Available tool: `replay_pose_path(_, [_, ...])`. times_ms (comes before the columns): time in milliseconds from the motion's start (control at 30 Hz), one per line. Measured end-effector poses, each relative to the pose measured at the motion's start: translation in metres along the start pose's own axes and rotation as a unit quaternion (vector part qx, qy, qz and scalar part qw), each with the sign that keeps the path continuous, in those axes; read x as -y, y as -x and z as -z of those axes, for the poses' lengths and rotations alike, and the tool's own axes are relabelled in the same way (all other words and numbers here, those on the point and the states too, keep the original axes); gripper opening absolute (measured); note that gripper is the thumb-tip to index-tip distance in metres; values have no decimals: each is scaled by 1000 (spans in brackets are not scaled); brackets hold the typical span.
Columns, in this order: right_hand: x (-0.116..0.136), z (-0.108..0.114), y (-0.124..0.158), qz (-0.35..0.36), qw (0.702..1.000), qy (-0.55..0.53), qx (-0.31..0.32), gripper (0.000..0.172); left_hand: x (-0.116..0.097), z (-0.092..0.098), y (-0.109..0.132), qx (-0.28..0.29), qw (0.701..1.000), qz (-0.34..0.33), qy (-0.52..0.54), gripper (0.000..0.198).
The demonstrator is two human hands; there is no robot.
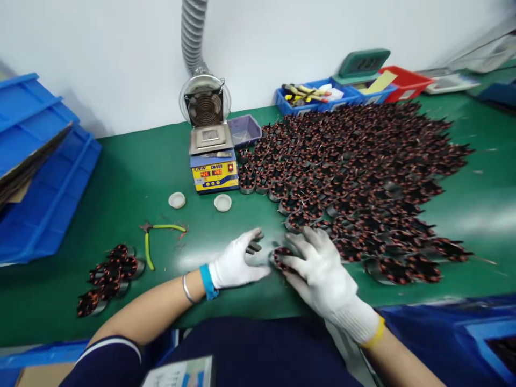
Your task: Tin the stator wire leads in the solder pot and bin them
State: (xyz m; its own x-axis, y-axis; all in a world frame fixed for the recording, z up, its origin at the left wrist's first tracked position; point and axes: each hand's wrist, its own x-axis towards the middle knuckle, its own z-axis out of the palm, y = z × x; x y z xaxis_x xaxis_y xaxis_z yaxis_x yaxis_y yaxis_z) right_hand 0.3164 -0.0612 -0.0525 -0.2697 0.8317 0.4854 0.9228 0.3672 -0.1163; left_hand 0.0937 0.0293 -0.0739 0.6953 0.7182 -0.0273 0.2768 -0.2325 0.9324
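My right hand (318, 269), in a white glove with grey fingertips, has its fingers around a motor stator (281, 258) with copper windings, low over the green table. Part of that stator is hidden by the fingers, and there is some blur. My left hand (239, 260), gloved the same way, is just left of it, thumb and fingers apart with nothing between them. Beyond my right hand spreads a large mass of similar stators (342, 172). A small group of stators (110, 277) lies at the left, near green-handled pliers (149, 242) lying opened.
A solder pot (215, 172) with lit digits stands at the back, under a grey duct hose (194, 37). Two small white dishes (177, 200) sit before it. A purple bin (245, 130), blue bins (310, 99) and a red bin (407, 83) line the wall. Blue crates (48, 177) lean at the left.
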Motion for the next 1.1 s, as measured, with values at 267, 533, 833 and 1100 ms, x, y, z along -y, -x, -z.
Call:
replay_pose_path(267, [11, -6, 25, -56, 997, -60, -13, 31, -32, 5, -12, 55, 981, -34, -182, 136])
replay_pose_path(533, [30, -39, 7, -142, 987, -80, -12, 54, -34, 5, -17, 74, 990, 38, -117, 40])
replay_pose_path(833, [30, -52, 15, -141, 986, -85, -25, 48, -64, 8, -18, 147, 869, -252, -399, 52])
replay_pose_path(1100, [29, -42, 10, -129, 986, -106, -3, 54, -63, 27, -16, 189, 923, 28, -334, 35])
